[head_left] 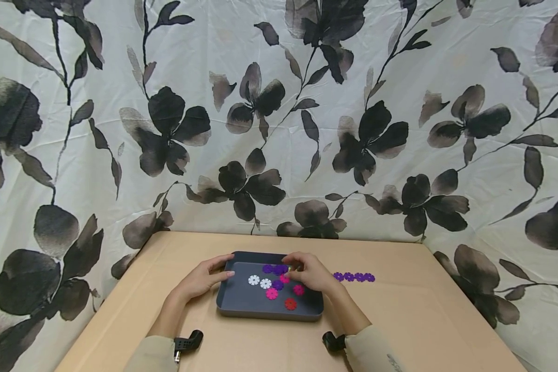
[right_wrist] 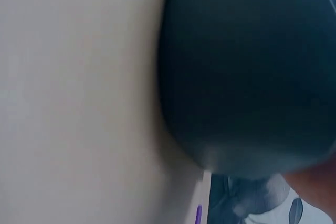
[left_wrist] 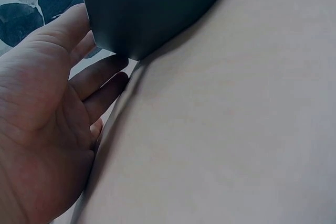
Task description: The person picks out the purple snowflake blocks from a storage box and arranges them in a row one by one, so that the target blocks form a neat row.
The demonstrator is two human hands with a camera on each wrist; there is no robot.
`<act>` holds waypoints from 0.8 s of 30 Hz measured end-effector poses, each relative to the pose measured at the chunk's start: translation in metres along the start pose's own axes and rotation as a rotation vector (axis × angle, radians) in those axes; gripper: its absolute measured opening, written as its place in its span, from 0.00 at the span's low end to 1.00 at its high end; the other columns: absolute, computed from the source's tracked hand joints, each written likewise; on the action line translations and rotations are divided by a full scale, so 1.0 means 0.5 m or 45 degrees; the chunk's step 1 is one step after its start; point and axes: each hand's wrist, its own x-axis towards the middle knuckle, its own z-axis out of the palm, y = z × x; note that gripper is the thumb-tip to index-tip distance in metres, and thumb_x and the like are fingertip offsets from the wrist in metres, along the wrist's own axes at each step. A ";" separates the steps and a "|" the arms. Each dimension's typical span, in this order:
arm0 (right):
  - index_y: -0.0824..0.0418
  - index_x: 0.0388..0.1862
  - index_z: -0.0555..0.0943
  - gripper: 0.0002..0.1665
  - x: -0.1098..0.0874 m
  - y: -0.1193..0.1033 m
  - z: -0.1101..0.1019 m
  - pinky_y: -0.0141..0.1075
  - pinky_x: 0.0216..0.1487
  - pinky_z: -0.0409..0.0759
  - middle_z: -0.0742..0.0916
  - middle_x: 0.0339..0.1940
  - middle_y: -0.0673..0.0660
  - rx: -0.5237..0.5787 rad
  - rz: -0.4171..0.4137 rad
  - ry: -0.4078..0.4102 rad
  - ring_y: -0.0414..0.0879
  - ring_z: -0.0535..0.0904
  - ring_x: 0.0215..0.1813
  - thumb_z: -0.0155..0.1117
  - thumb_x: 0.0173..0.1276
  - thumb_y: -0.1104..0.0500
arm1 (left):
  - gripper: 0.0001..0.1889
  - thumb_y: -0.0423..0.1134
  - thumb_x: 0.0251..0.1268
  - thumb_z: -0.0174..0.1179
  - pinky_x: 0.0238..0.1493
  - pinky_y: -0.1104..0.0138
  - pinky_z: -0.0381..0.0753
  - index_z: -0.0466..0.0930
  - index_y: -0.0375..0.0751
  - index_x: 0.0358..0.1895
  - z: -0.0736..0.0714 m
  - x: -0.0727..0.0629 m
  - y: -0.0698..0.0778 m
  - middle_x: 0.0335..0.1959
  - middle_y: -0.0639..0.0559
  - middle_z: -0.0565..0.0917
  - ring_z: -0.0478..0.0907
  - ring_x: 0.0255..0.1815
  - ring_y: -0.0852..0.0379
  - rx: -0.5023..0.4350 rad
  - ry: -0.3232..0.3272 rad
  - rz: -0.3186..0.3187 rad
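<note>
A dark grey tray (head_left: 269,313) holds flower-shaped plastic discs: two white discs (head_left: 253,280), several purple discs (head_left: 267,268), several pink discs (head_left: 272,294) and a red disc (head_left: 290,304). My left hand (head_left: 204,279) grips the tray's left side, thumb at the rim; the left wrist view has its other fingers (left_wrist: 102,80) low by the tray's corner. Over the tray's right part, my right hand (head_left: 309,271) dips its fingertips among the discs. A speck of yellow shows between them, but I cannot tell whether they pinch it. The right wrist view is mostly the tray's outer wall (right_wrist: 241,77).
Right of the tray, several purple discs form a row (head_left: 354,277) on the tan table (head_left: 437,320). Behind the table hangs a white cloth (head_left: 316,170) with dark flowers. Black wrist cameras sit by both sleeves.
</note>
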 end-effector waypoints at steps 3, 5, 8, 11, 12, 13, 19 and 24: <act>0.67 0.58 0.84 0.20 0.006 -0.002 0.013 0.32 0.46 0.83 0.88 0.55 0.65 -0.039 -0.047 -0.071 0.50 0.84 0.47 0.73 0.69 0.63 | 0.35 0.52 0.70 0.68 0.81 0.45 0.60 0.70 0.47 0.77 0.001 -0.001 -0.001 0.79 0.46 0.69 0.62 0.82 0.43 0.006 0.001 0.002; 0.67 0.58 0.85 0.20 0.009 -0.002 0.019 0.32 0.46 0.83 0.89 0.54 0.65 -0.065 -0.064 -0.100 0.53 0.85 0.48 0.74 0.69 0.63 | 0.36 0.52 0.70 0.68 0.81 0.45 0.60 0.70 0.47 0.77 0.002 -0.001 -0.002 0.79 0.46 0.69 0.63 0.82 0.42 0.007 0.001 0.002; 0.65 0.57 0.85 0.19 0.012 -0.002 0.027 0.32 0.45 0.82 0.89 0.53 0.63 -0.096 -0.073 -0.129 0.55 0.85 0.48 0.74 0.68 0.63 | 0.36 0.53 0.70 0.69 0.81 0.45 0.61 0.70 0.48 0.77 0.001 -0.002 -0.003 0.79 0.46 0.70 0.63 0.82 0.42 0.012 0.000 0.002; 0.63 0.55 0.86 0.18 0.016 -0.001 0.033 0.31 0.41 0.81 0.89 0.50 0.61 -0.133 -0.066 -0.146 0.51 0.83 0.46 0.75 0.68 0.62 | 0.36 0.55 0.68 0.69 0.81 0.45 0.61 0.71 0.49 0.77 -0.001 -0.002 -0.003 0.79 0.46 0.70 0.63 0.82 0.42 0.009 0.003 0.004; 0.63 0.55 0.86 0.17 0.018 -0.002 0.035 0.31 0.39 0.81 0.89 0.49 0.60 -0.144 -0.061 -0.152 0.49 0.83 0.44 0.75 0.67 0.62 | 0.36 0.56 0.68 0.69 0.81 0.45 0.61 0.71 0.50 0.77 -0.002 -0.002 -0.003 0.79 0.46 0.70 0.63 0.82 0.42 0.007 0.004 0.004; 0.62 0.54 0.87 0.17 0.019 -0.002 0.036 0.31 0.38 0.81 0.89 0.48 0.59 -0.156 -0.057 -0.157 0.48 0.82 0.43 0.75 0.67 0.62 | 0.37 0.56 0.67 0.69 0.81 0.46 0.61 0.71 0.50 0.76 -0.003 -0.002 -0.003 0.79 0.46 0.70 0.63 0.82 0.43 0.006 0.007 0.006; 0.58 0.53 0.88 0.16 0.023 -0.005 0.044 0.30 0.38 0.77 0.87 0.43 0.54 -0.220 0.001 -0.213 0.44 0.77 0.39 0.76 0.67 0.61 | 0.35 0.54 0.69 0.69 0.81 0.45 0.61 0.71 0.50 0.76 -0.004 -0.003 0.001 0.79 0.46 0.70 0.63 0.82 0.42 0.011 0.005 0.004; 0.54 0.53 0.89 0.16 0.024 -0.002 0.051 0.30 0.40 0.75 0.85 0.40 0.51 -0.288 0.026 -0.248 0.41 0.75 0.39 0.76 0.67 0.60 | 0.35 0.54 0.68 0.69 0.82 0.45 0.60 0.72 0.50 0.76 -0.002 -0.004 0.005 0.79 0.46 0.69 0.62 0.82 0.42 0.005 0.003 -0.005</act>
